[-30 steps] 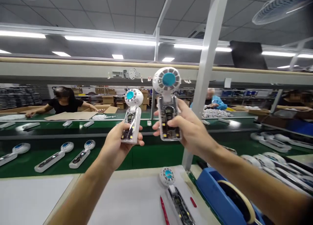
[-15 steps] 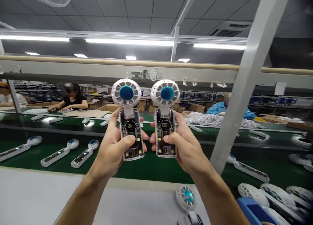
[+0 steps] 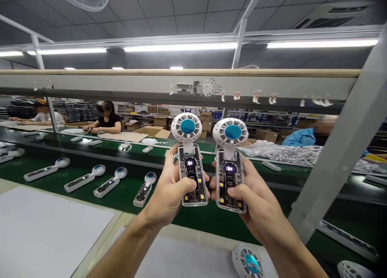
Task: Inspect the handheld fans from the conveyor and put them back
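Note:
My left hand (image 3: 169, 193) grips a small hand-held fan (image 3: 190, 161) upright, thumb pressed on its clear handle. My right hand (image 3: 256, 201) grips a second, matching fan (image 3: 230, 165) right beside it, thumb on the handle too. Each fan has a white round head with a teal hub, and a small display is lit on each clear body. Both fans are raised side by side above the green conveyor belt (image 3: 75, 197).
Several more fans (image 3: 110, 183) lie in a row on the belt to the left. Another fan head (image 3: 247, 262) lies on the white bench below my hands. A slanted grey post (image 3: 341, 161) stands at right. People work at the far side.
Both fans have come together side by side and shifted rightward and lower in view; the camera has turned left. The displays on both handles now glow.

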### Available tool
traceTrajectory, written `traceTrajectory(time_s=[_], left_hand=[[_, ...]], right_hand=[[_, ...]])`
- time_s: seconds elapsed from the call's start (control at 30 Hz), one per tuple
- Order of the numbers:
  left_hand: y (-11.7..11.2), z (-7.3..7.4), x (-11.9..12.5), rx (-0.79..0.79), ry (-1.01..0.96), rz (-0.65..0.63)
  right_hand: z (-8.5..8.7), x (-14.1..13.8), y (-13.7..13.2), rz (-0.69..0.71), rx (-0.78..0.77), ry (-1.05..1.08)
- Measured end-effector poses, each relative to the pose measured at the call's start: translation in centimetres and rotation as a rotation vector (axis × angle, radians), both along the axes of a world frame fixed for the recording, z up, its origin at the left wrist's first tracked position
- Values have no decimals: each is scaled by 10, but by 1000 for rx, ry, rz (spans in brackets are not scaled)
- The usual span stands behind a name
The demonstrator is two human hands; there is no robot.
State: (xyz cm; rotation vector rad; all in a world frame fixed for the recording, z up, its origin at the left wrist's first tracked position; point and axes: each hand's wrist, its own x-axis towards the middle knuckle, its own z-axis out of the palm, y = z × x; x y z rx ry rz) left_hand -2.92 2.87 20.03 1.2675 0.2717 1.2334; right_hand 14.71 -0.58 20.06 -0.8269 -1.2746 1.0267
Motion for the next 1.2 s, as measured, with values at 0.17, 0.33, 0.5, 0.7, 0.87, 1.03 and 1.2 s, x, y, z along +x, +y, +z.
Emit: traceTrajectory(time_s=[0.17,0.33,0.5,0.7,0.87,1.03,1.2], left_hand=[[1,-5,6,-13,14,17],[0,-11,12,-18,-31,96],[-2,-10,13,-17,-47,76],[-4,-6,13,1,-75,57],[-6,-6,10,-4,-73,25],[-14,-3,8,-13,-56,-58],[-6,-13,15,75,55,314]], right_hand=[[1,4,-2,-13,17,29],[2,4,-3,-28,57,22],[1,4,-4,-25,88,17],[1,3,-3,-23,96,19],[1,4,0,-33,95,21],[-2,9,3,-41,155,39],[-5,5,12,59,5,128]])
